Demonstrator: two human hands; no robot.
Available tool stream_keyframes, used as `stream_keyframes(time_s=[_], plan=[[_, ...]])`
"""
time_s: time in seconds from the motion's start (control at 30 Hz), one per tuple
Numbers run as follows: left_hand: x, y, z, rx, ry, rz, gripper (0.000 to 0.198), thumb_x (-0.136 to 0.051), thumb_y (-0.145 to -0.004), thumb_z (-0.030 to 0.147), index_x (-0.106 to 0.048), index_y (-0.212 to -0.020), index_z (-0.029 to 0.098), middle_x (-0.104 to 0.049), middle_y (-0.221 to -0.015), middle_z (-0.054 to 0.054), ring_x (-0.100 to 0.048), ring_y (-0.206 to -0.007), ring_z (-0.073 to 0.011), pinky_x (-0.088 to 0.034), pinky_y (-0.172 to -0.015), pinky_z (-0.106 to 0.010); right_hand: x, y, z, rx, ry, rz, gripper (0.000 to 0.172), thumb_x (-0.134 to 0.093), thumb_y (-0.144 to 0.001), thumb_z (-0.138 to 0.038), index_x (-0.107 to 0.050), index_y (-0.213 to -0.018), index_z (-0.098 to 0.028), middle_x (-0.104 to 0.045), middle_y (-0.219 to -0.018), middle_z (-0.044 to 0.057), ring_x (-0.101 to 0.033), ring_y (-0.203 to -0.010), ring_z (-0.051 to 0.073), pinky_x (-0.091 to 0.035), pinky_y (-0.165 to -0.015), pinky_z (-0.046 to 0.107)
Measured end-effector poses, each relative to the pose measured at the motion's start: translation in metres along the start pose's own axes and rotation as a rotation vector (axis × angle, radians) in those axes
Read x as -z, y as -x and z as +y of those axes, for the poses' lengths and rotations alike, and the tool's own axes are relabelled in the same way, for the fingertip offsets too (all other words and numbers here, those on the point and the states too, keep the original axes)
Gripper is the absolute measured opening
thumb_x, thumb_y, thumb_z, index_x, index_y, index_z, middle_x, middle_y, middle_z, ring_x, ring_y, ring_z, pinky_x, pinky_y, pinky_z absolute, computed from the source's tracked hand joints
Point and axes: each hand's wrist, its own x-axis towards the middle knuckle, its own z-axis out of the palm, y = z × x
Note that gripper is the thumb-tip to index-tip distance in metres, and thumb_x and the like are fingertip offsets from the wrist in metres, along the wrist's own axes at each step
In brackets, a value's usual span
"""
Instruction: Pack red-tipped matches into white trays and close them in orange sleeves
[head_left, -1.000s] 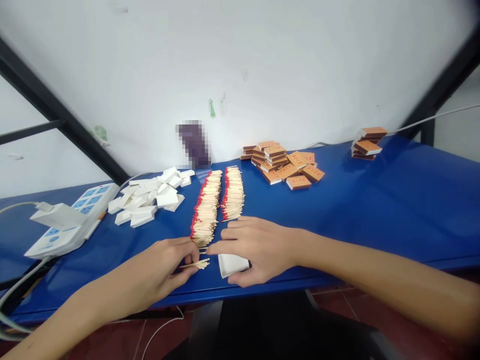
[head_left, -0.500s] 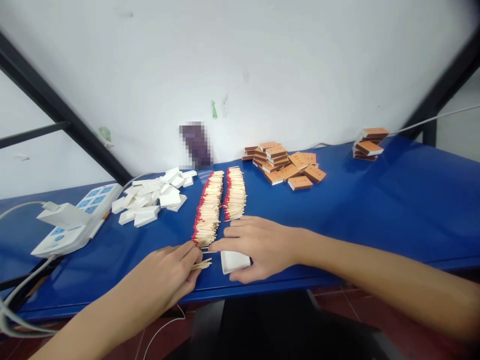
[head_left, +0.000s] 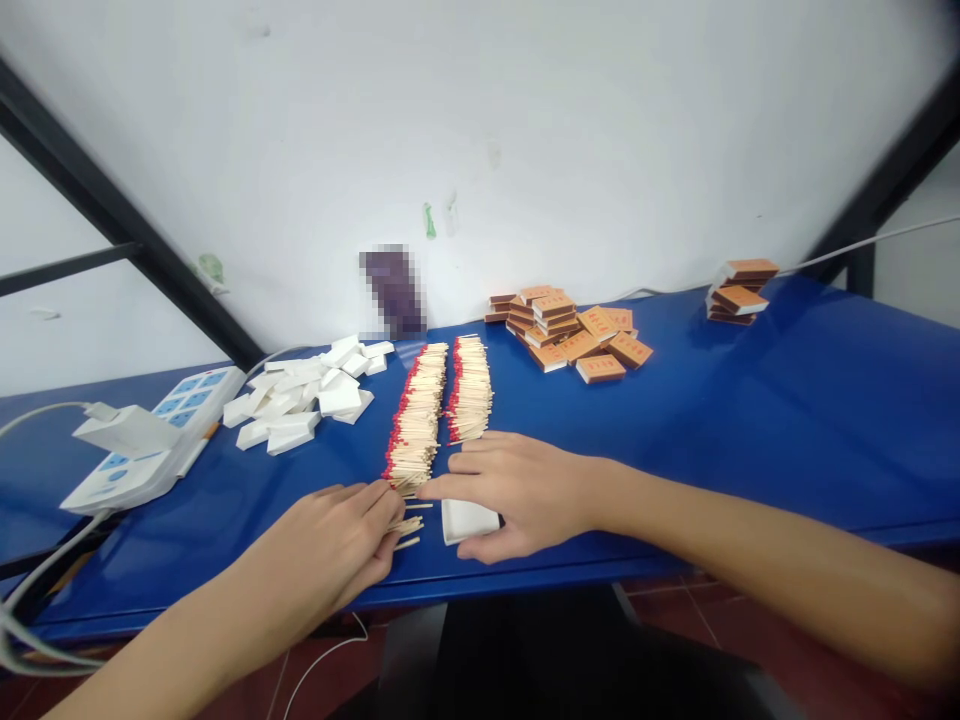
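My left hand is closed on a small bunch of matches, their pale ends poking out to the right near the table's front edge. A white matchbox tray lies on the table, its open side up, with my right hand closed around it, thumb in front and fingers behind. Just beyond my hands run two long rows of red-tipped matches, a left row and a right row. A few loose matches lie between my left hand and the tray.
White matchbox trays lie heaped at the left, beside a power strip with a plugged-in charger. Orange matchboxes are piled at the back, and a smaller stack stands farther right. A blurred dark object leans on the wall.
One match near my left fingers now sticks out separately below the bunch. My left hand has shifted only slightly. My right hand and the tray have hardly moved.
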Motion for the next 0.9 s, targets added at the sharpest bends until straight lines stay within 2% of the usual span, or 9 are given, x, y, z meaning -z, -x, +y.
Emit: stream_keyframes(time_s=[0.3,0.43,0.57,0.73,0.8,0.9], plan=[[0.014,-0.007,-0.005,-0.016,0.136,-0.009,0.022,-0.041,-0.099,0.02,-0.063,-0.102,0.018,-0.07,-0.099,-0.008,-0.069,-0.081,-0.0208,-0.051,-0.073,-0.032,0.005,0.0,-0.001,-0.056,-0.049,-0.049,0.061,-0.067,-0.09,-0.046,-0.052,-0.141,-0.017,-0.069,-0.102,0.009,-0.063,-0.088,0.024,-0.046,-0.08,0.036],[0.03,-0.012,0.004,-0.026,0.298,-0.062,0.021,-0.041,-0.1,0.025,-0.059,-0.093,0.019,-0.067,-0.093,-0.004,-0.066,-0.076,-0.0173,-0.048,-0.066,-0.028,0.002,0.0,0.001,-0.102,-0.171,-0.026,0.066,-0.072,-0.085,-0.045,-0.048,-0.141,-0.017,-0.069,-0.111,0.011,-0.064,-0.099,0.027,-0.046,-0.086,0.04],[0.041,-0.019,0.014,-0.042,0.332,-0.096,0.022,-0.04,-0.102,0.028,-0.058,-0.091,0.019,-0.065,-0.094,-0.004,-0.064,-0.076,-0.0172,-0.048,-0.068,-0.029,0.002,-0.001,0.002,-0.186,-0.262,-0.013,0.083,-0.077,-0.079,-0.046,-0.039,-0.147,-0.016,-0.069,-0.109,0.011,-0.063,-0.097,0.028,-0.046,-0.081,0.039],[0.035,-0.035,0.023,-0.119,0.337,-0.039,0.016,-0.047,-0.101,0.029,-0.06,-0.102,0.019,-0.065,-0.101,-0.005,-0.065,-0.083,-0.0186,-0.049,-0.07,-0.03,0.001,-0.001,0.003,-0.222,-0.323,0.014,0.105,-0.081,-0.075,-0.043,-0.021,-0.158,-0.017,-0.068,-0.113,0.012,-0.062,-0.101,0.029,-0.045,-0.082,0.037],[0.03,-0.044,0.027,-0.142,0.328,-0.022,0.016,-0.047,-0.101,0.025,-0.061,-0.105,0.017,-0.066,-0.103,-0.006,-0.066,-0.087,-0.0193,-0.051,-0.074,-0.03,0.0,-0.001,0.004,-0.223,-0.339,0.015,0.111,-0.081,-0.074,-0.041,-0.014,-0.16,-0.016,-0.069,-0.106,0.01,-0.062,-0.098,0.027,-0.045,-0.079,0.035],[0.023,-0.052,0.03,-0.189,0.322,-0.028,0.016,-0.049,-0.099,0.018,-0.064,-0.104,0.015,-0.066,-0.108,-0.008,-0.066,-0.091,-0.02,-0.052,-0.078,-0.031,-0.001,-0.001,0.005,-0.217,-0.331,0.015,0.115,-0.083,-0.074,-0.042,-0.012,-0.16,-0.013,-0.069,-0.098,0.008,-0.061,-0.094,0.027,-0.045,-0.078,0.034]])
